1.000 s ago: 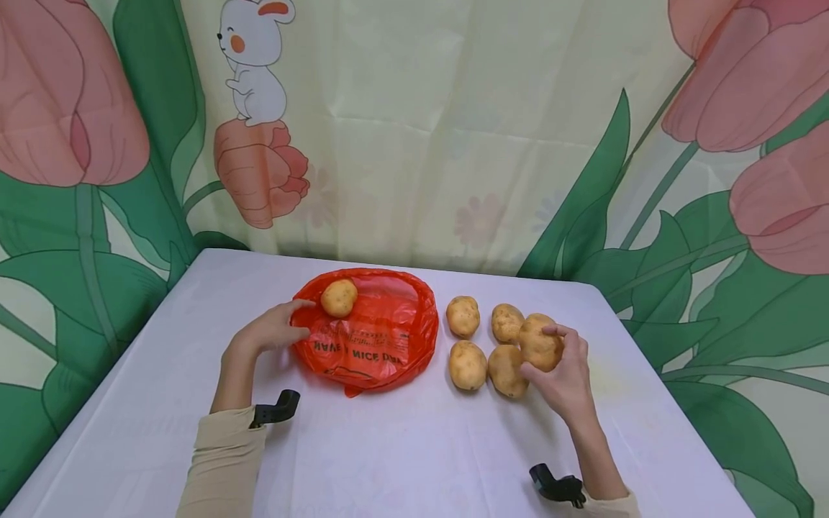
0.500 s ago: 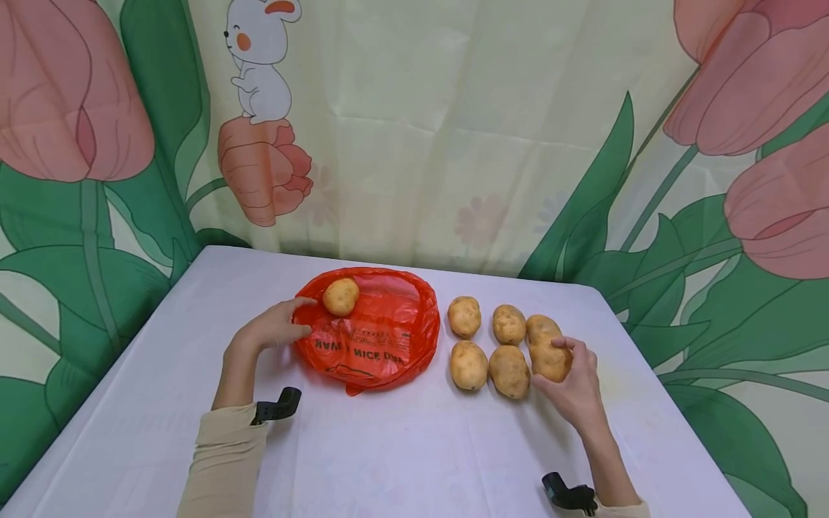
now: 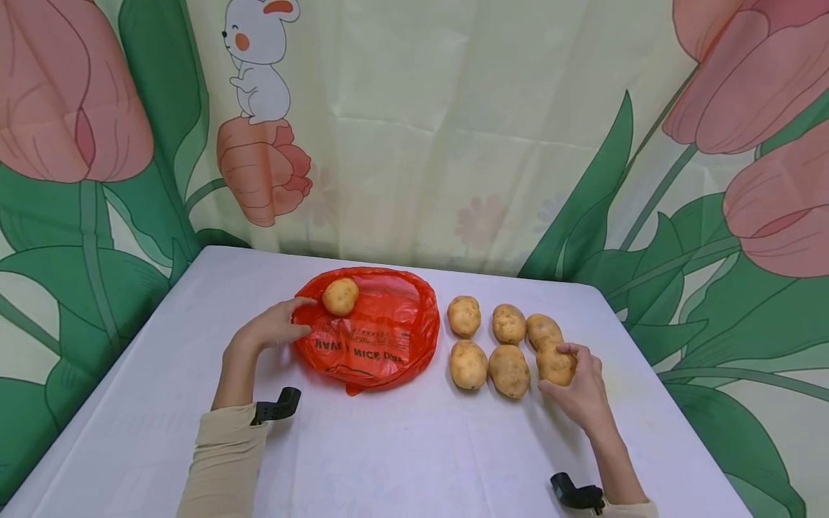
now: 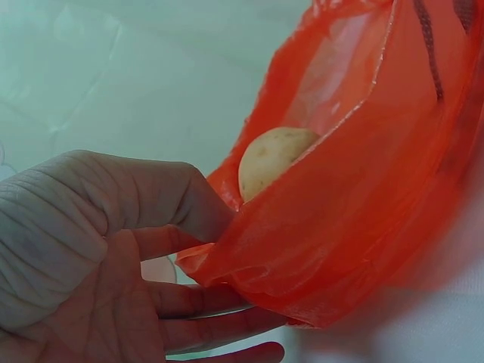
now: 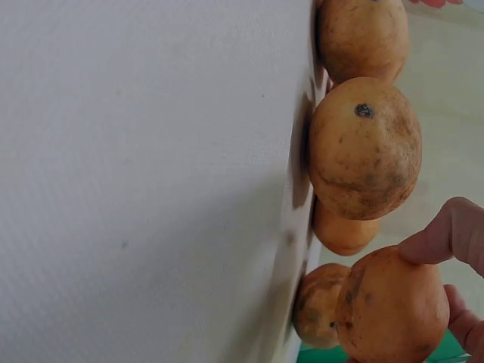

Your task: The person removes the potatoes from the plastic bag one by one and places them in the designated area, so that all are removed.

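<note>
A red plastic bag (image 3: 388, 309) lies spread open on the table, with dark print inside it and one potato (image 3: 340, 297) near its far left rim. My left hand (image 3: 275, 325) pinches the bag's left edge; in the left wrist view the thumb (image 4: 200, 204) lies over the plastic and some fingertips pass behind it. At the right, my right hand (image 3: 581, 385) holds a potato (image 3: 555, 365) between thumb and fingers. This potato is just above the table, in front of another potato (image 3: 542, 329). Whether the two touch cannot be made out.
Left of the held potato, several more potatoes stand in two short rows, among them a near one (image 3: 509, 371) and a far one (image 3: 464, 316). A white cloth covers the table (image 3: 401, 446). Behind it hangs a printed curtain (image 3: 414, 144).
My right hand has moved right and toward me, lowering the potato it holds and uncovering the one behind. The left hand stays at the bag's edge. The view has shifted slightly.
</note>
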`<state>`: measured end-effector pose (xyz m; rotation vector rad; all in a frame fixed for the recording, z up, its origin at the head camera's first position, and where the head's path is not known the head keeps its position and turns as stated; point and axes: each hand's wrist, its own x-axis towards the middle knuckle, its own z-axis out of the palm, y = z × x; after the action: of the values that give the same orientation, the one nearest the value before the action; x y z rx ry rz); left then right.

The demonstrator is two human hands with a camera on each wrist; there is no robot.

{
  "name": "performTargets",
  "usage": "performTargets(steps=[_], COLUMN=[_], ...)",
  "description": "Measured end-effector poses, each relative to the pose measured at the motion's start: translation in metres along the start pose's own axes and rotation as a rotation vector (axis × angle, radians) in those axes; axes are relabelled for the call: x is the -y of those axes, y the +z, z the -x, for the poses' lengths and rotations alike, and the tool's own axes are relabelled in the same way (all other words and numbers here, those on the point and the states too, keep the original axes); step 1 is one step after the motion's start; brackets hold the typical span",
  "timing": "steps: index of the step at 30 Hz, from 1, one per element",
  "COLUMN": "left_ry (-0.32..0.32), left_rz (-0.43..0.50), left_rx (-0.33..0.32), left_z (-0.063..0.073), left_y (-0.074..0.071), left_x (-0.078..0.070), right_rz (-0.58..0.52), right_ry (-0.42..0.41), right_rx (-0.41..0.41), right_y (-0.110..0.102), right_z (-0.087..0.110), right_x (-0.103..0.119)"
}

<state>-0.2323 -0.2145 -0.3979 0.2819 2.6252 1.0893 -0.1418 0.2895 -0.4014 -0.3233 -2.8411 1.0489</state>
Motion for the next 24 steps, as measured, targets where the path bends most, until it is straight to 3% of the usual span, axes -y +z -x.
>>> performTargets(steps=[24], left_ry=[0.023], left_rz=[0.001], left_rx=[-0.006], left_z=[0.0], left_y=[-0.001], left_x=[0.0], right_rz=[0.051], right_ry=[0.004], right_rx=[0.071], right_y=[0.003], right_z=[-0.01], right_x=[-0.018])
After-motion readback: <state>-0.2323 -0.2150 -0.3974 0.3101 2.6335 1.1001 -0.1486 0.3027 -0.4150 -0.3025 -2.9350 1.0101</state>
